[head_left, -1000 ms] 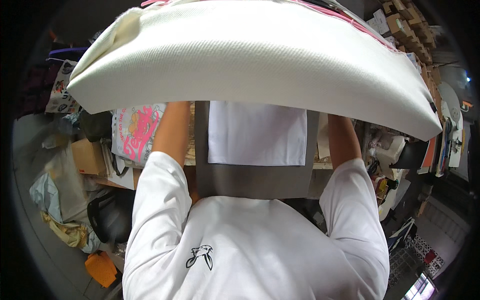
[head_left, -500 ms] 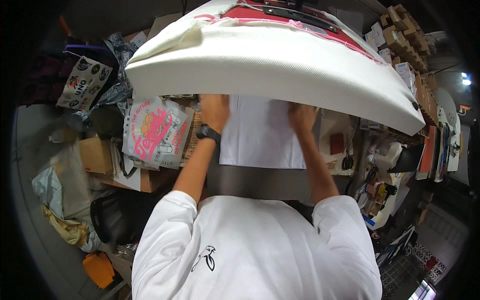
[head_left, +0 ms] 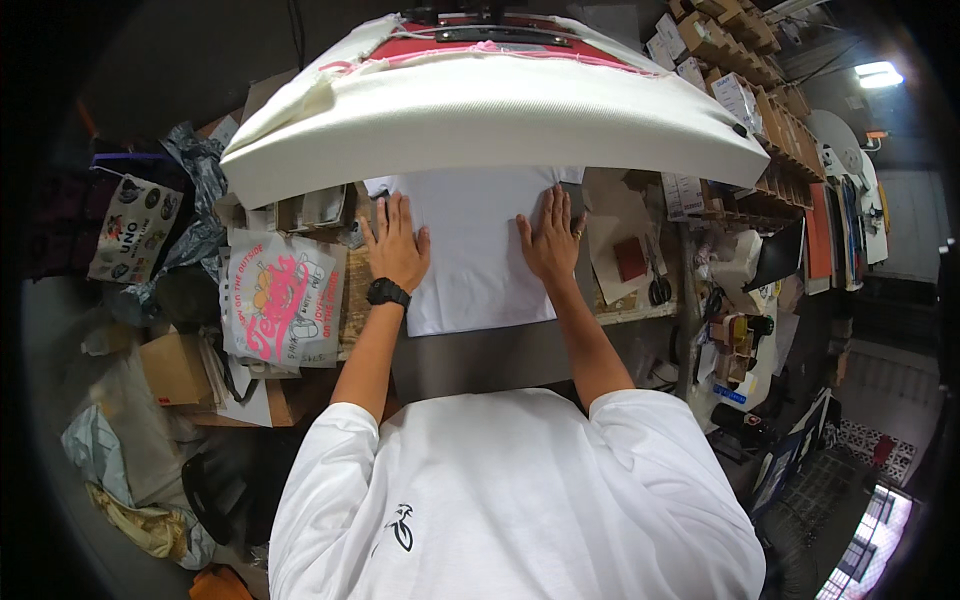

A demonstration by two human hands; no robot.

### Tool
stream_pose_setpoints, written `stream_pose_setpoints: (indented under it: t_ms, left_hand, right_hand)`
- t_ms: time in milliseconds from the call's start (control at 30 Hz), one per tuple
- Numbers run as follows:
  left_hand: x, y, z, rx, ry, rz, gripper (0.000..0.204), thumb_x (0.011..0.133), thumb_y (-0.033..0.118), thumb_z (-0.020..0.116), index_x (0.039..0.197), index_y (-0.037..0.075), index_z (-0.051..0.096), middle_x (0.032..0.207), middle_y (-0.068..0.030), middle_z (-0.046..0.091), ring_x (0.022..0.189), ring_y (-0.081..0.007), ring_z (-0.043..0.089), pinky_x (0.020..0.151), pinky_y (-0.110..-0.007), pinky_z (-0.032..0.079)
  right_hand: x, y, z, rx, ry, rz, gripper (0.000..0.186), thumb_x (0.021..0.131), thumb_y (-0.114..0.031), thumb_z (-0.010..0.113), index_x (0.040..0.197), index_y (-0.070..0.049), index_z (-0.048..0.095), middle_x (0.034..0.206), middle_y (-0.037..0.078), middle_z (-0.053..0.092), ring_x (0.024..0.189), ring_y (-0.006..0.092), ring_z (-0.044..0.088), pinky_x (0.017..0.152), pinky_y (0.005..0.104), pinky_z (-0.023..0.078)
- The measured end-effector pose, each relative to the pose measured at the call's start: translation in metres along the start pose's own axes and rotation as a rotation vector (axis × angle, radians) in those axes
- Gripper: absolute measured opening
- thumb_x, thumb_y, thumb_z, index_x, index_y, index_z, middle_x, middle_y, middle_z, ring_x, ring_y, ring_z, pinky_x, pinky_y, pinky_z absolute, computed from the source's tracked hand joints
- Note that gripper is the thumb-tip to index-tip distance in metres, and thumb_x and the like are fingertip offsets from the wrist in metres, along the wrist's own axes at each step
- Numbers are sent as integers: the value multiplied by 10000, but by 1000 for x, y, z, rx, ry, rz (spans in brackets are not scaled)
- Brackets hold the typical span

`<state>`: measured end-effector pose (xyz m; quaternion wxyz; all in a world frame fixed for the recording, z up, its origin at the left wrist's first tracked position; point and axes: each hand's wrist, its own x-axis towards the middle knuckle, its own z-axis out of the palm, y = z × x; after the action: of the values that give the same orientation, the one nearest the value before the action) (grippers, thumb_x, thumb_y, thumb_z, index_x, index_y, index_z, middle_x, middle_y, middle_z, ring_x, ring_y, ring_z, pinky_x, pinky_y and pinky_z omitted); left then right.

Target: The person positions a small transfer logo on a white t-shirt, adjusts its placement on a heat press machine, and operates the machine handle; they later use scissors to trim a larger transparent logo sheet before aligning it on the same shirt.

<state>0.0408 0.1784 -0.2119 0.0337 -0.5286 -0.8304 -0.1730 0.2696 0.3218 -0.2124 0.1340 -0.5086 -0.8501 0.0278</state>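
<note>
A white T-shirt [head_left: 478, 262] lies spread flat on a dark grey board [head_left: 450, 360], its far end hidden under a large raised press head [head_left: 490, 125] wrapped in white cloth. My left hand [head_left: 398, 248], with a black watch on its wrist, rests flat along the shirt's left edge, fingers spread and pointing away. At the right edge my right hand [head_left: 552, 240] lies palm down, fingers stretched out and thumb toward the middle. Neither hand holds anything. Part of a sleeve shows beyond my left hand.
On the left is a clear printed film sheet [head_left: 280, 300] with pink lettering, near a cardboard box [head_left: 178, 370]. To the right lie a small red-brown pad [head_left: 629, 258] and black scissors [head_left: 659, 289]. The press head overhangs the far part of the board. Stacked boxes [head_left: 745, 105] stand far right.
Both hands have come back toward me from under the press head's edge and now lie flat on the shirt's sides. The whole view has shifted, showing more of the shirt.
</note>
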Motion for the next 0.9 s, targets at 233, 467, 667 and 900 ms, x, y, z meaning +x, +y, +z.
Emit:
stream_pose_setpoints:
  t_ms: [233,467,667,900]
  left_hand:
    - [17,53,11,15,-67,11,621,957,369,493,1477,49,378,1577,-151,282,1476,-314,226,1180,-575,138]
    - [-4,36,17,-65,3,-98,669,984,432,465,1507,39,323,1601,-141,239,1488,-315,191,1187,-548,147]
    - [-31,15,-1,-40,-29,-153,661,983,380,486,1501,7,312,1588,-162,262,1479,-350,204,1179,-553,162]
    - [-136,31,-38,-147,-13,-184,486,965,214,525,1394,-3,454,1472,-194,408,1366,-379,364,1117,-529,264]
  right_hand:
    - [23,-36,10,-26,24,88,676,1016,-470,363,1502,-1,315,1597,132,271,1493,311,192,1172,604,83]
    - [21,33,-2,-66,-47,84,613,1020,-399,379,1502,-23,332,1601,119,269,1470,375,224,1170,605,101]
    - [-18,27,-16,-80,-25,30,578,1004,-314,426,1500,-31,337,1587,166,273,1461,383,245,1174,593,119]
    - [-146,39,-64,169,-131,-90,472,962,-192,530,1396,-21,459,1470,182,419,1357,379,384,1082,560,291]
